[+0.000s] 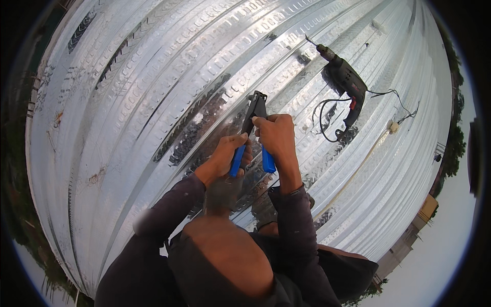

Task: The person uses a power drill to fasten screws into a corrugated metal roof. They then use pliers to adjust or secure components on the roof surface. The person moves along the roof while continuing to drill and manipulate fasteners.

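Note:
A hand riveter [255,107] with a black body and blue handles is held out over the ribbed metal sheeting. My left hand [227,153] is closed around its left blue handle [237,161], whose lower end sticks out below the fingers. On the other side, my right hand [276,137] is closed at the riveter, with the thumb on the black body. The right blue handle [267,160] shows beneath that hand. The riveter's head points up and away from me. Any small part in its nose is too small to make out.
To the right, a black power drill [348,79] with a long bit lies on the sheeting [133,128], its cord looped beside it. A pale cable with a connector [393,127] runs nearby. Dark smears mark the metal. Sheet edges border trees [452,148] and buildings.

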Motion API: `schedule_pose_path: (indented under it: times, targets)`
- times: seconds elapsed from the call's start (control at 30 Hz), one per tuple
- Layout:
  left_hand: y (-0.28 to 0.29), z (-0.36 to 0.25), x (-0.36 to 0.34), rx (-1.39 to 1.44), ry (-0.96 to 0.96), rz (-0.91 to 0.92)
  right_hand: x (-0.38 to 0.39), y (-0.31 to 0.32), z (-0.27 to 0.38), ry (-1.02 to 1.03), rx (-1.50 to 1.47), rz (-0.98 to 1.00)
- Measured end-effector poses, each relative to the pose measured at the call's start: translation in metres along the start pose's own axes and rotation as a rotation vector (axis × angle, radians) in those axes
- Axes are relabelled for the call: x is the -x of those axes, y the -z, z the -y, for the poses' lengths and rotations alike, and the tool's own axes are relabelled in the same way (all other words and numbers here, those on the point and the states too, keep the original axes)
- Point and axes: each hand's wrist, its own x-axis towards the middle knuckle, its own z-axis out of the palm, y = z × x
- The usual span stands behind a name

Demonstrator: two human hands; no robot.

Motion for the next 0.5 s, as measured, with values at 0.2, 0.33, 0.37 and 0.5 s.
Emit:
schedule_pose_path:
  times: [0.2, 0.33, 0.37, 0.5]
  targets:
    - [-0.004, 0.006, 0.004, 0.063, -0.042, -0.103, 0.007, -0.020, 0.014, 0.010, 0.046, -0.078]
    - [-0.001, 0.007, 0.014, 0.114, -0.209, 0.147, -0.004, -0.075, -0.041, 0.144, 0.109, -0.456]
    - [0.004, 0.006, 0.015, -0.043, -0.292, 0.139, -0.005, -0.071, -0.034, 0.086, -0.056, -0.281]
    - [0.016, -0.003, 0.020, -0.423, -0.213, 0.177, 0.006, -0.051, -0.021, 0.014, -0.456, 0.088]
